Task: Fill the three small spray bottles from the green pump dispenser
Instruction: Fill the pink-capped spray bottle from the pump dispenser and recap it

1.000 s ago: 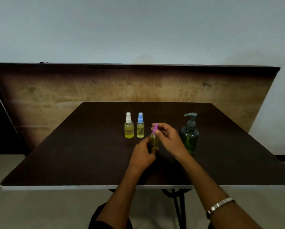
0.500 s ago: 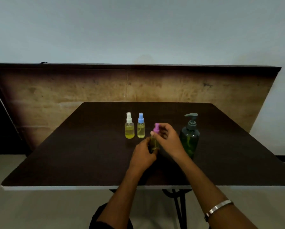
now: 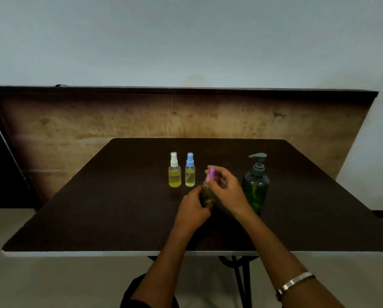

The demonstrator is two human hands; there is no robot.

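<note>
- Gripping the pink-capped spray bottle (image 3: pixel 208 193) by its body, your left hand (image 3: pixel 194 211) keeps it just above the tabletop (image 3: pixel 97 207).
- Your right hand (image 3: pixel 227 192) pinches its pink cap (image 3: pixel 210 174).
- The white-capped bottle (image 3: pixel 174 171) and blue-capped bottle (image 3: pixel 190 171) stand side by side behind, filled yellow.
- The green pump dispenser (image 3: pixel 256 183) stands to the right.

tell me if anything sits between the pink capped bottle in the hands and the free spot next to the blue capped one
Nothing visible does. The pink-capped bottle is held by the left hand and right hand, and the table between it and the blue-capped bottle is bare.
</note>
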